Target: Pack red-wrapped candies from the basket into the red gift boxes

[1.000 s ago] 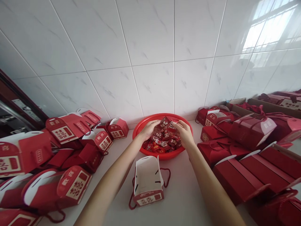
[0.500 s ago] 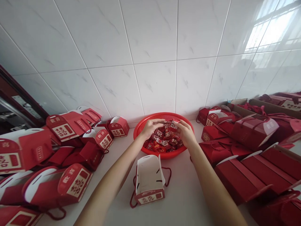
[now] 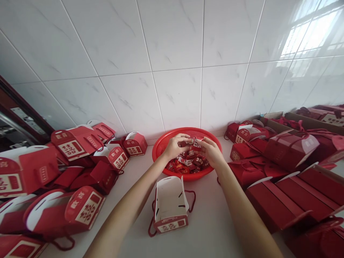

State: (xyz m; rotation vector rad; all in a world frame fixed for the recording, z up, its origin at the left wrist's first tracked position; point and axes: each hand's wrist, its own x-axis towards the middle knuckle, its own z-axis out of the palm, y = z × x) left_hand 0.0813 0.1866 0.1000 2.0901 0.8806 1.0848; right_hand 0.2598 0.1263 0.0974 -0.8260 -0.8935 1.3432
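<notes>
Over a red plastic basket [image 3: 158,150] my two hands come close together. My left hand [image 3: 174,145] is closed on a wrapped candy [image 3: 190,141], its fingers pointing right. From the other side my right hand [image 3: 211,149] pinches another wrapped candy [image 3: 198,143], next to the first. Beneath them lie several wrapped candies [image 3: 185,164] in dark red and bright red wrappers. In front of the basket, between my forearms, stands an open red gift box [image 3: 170,200] with a white inside and dark red cord handles. Nothing shows inside it.
Red gift boxes [image 3: 77,143] are piled on the left of the white counter [image 3: 204,222]. More red boxes [image 3: 285,200] crowd the right side, some near an open cardboard carton [image 3: 309,122]. A white tiled wall [image 3: 177,93] rises behind the basket.
My left hand has moved slightly right, with candy now showing at its fingertips. My right hand has shifted slightly left, so the fingertips are nearer each other. The gift box stays put.
</notes>
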